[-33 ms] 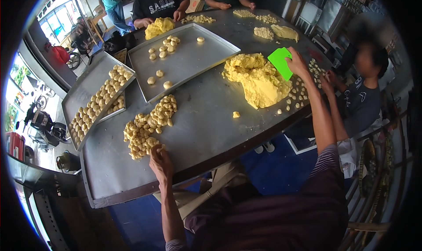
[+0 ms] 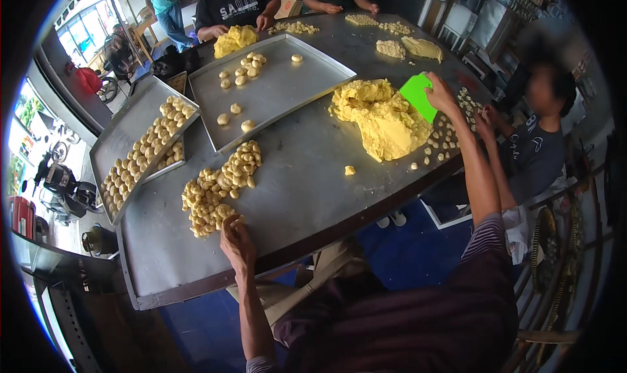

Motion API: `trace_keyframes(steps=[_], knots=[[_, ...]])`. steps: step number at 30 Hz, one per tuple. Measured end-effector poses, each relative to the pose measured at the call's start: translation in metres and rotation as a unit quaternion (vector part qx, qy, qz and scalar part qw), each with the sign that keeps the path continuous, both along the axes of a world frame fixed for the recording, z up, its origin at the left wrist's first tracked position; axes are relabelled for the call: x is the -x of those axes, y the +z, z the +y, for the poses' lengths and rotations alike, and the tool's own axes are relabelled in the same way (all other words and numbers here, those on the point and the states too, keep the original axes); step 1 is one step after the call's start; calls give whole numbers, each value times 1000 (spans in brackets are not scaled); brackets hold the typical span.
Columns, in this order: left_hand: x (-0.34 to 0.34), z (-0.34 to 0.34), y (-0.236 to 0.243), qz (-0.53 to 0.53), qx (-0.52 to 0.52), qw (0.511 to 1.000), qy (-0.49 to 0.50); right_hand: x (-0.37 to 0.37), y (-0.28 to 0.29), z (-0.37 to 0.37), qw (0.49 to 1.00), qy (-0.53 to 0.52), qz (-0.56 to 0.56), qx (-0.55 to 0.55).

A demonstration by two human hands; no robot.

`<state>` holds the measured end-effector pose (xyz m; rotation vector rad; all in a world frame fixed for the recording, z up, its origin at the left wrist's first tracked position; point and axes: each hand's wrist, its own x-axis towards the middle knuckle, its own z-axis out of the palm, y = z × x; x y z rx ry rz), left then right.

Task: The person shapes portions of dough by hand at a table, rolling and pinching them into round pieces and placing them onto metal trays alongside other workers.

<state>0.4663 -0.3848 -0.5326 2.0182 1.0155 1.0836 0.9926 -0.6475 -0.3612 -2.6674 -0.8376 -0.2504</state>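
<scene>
My right hand (image 2: 441, 92) grips a bright green flat scraper (image 2: 415, 95), whose blade touches the right side of a large mound of yellow dough (image 2: 382, 128). My left hand (image 2: 238, 236) has its fingers curled at the near edge of a heap of small pale dough pieces (image 2: 222, 174); what they hold is hidden. Small dough bits (image 2: 447, 138) are scattered right of the mound. A metal tray (image 2: 274, 99) carries a few flattened rounds. At the left, another tray (image 2: 111, 151) holds rows of rounds, overlapping a tray beneath it.
Co-workers stand or sit at the far side (image 2: 235, 7) and right side (image 2: 535, 144) of the steel table (image 2: 294, 210), near more yellow dough (image 2: 232, 43) and pale lumps (image 2: 421, 46). Shelving (image 2: 555, 255) is at right; a parked motorbike (image 2: 62, 187) is outside at left.
</scene>
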Motion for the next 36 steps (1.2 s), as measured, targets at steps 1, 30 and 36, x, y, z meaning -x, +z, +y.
trace_keyframes(steps=[1, 30, 36], knots=[[0, 1, -3, -15, -3, 1000, -10, -13, -9, -7, 1000, 16, -3, 6], [-1, -10, 18, -59, 167, 984, 14, 81, -84, 59, 996, -83, -40, -18], [6, -8, 12, -91, 234, 968, -11, 147, -112, 81, 985, 27, -168, -39]])
